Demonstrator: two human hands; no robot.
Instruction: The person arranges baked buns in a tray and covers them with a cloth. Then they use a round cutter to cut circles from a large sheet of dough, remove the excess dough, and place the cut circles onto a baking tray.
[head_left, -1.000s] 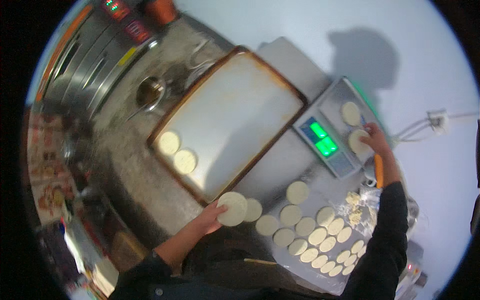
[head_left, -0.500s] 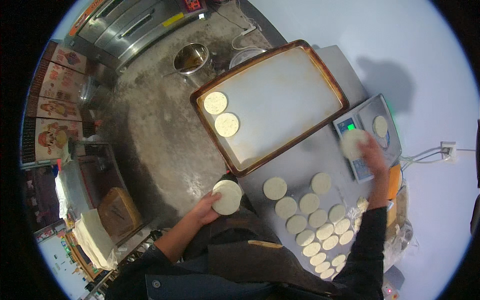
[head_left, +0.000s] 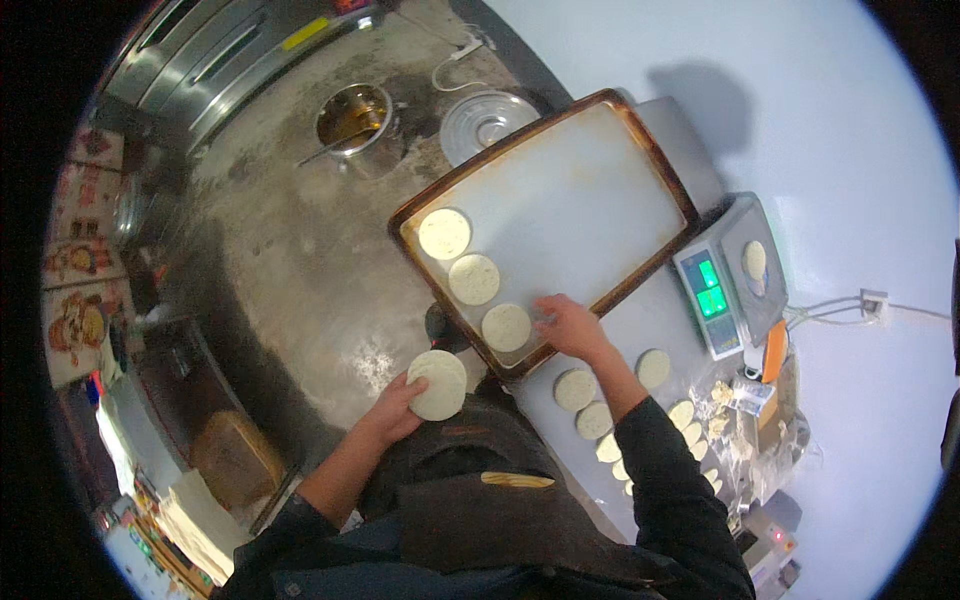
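My left hand (head_left: 398, 408) holds a pale round dough disc (head_left: 438, 385) by its edge, thumb on top, in front of my apron. Whether another disc lies beneath it cannot be seen. My right hand (head_left: 568, 326) is over the near edge of the dark-rimmed baking tray (head_left: 590, 210), fingers apart and holding nothing. Just left of its fingertips a flat dough disc (head_left: 506, 328) lies in the tray's near left corner. Two more, a middle disc (head_left: 474, 279) and a far disc (head_left: 444, 234), form a row with it along the tray's left side.
Several dough discs (head_left: 574, 390) lie on the metal table, partly behind my right forearm. A digital scale (head_left: 715, 300) right of the tray bears a small dough piece (head_left: 754, 260). On the floor beyond stand a metal pot (head_left: 355, 120) and a round lid (head_left: 488, 128).
My right hand has come from the scale to the tray, and a third disc now lies in the tray's row. My left hand still holds dough. The view has shifted slightly.
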